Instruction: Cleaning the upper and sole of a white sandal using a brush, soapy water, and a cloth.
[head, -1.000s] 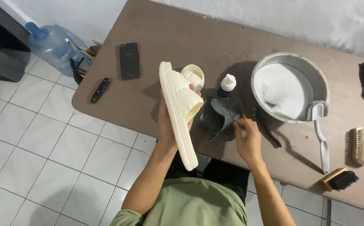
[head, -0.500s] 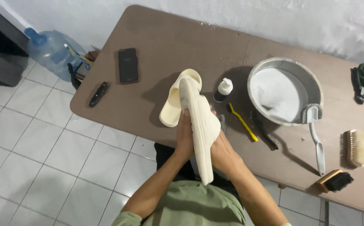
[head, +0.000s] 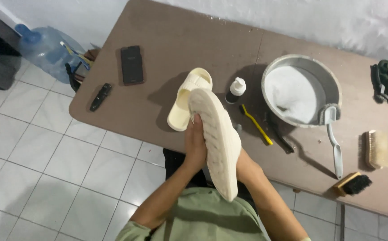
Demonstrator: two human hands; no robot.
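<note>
Since a second ago the cream slipper (head: 216, 143) has turned sole-up and the right hand (head: 246, 166) has left the dark cloth to join the left hand (head: 195, 147); both now clasp it above the worktop (head: 167, 35) edge. Its ribbed sole looks clean and pale.

Bare tabletop (head: 194, 40) ahead – bottle (head: 236, 89), toothbrush (head: 256, 124), basin (head: 302, 89) crowd right.

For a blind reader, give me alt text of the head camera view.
Both hands, left hand and right hand, hold a cream slide sandal sole-up over a brown table. Its mate, a basin, a yellow toothbrush and brushes lie there.
</note>
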